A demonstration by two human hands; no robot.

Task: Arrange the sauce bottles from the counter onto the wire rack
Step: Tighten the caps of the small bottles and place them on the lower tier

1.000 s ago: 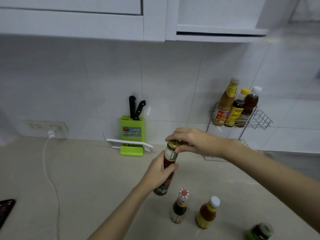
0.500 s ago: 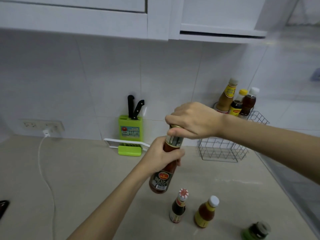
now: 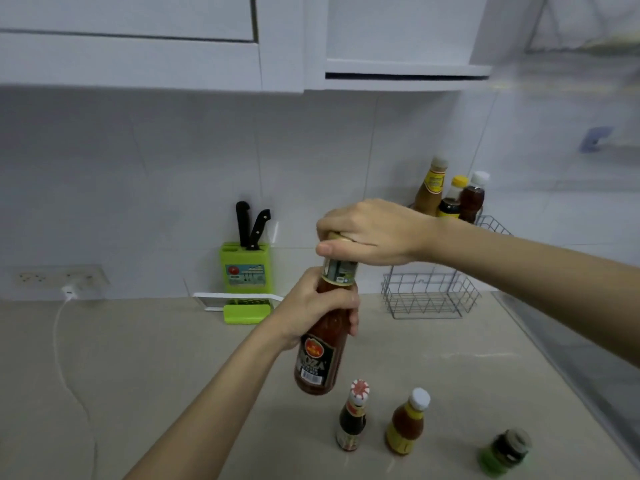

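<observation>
We have lifted the red sauce bottle (image 3: 320,344) higher off the table (image 3: 138,358) over the last second; our left hand (image 3: 311,306) is wrapped around its neck and our right hand (image 3: 367,233) is closed over the cap. The wire rack (image 3: 429,296) waits behind, its lower basket empty; three bottles remain on the table

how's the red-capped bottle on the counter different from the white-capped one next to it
The red-capped bottle holds near-black sauce; the white-capped bottle holds reddish-brown sauce. The red-capped bottle is slimmer with a red-and-white patterned cap; the white-capped bottle is rounder with a plain cap and yellow label. Both stand upright on the counter, untouched and apart.
</observation>
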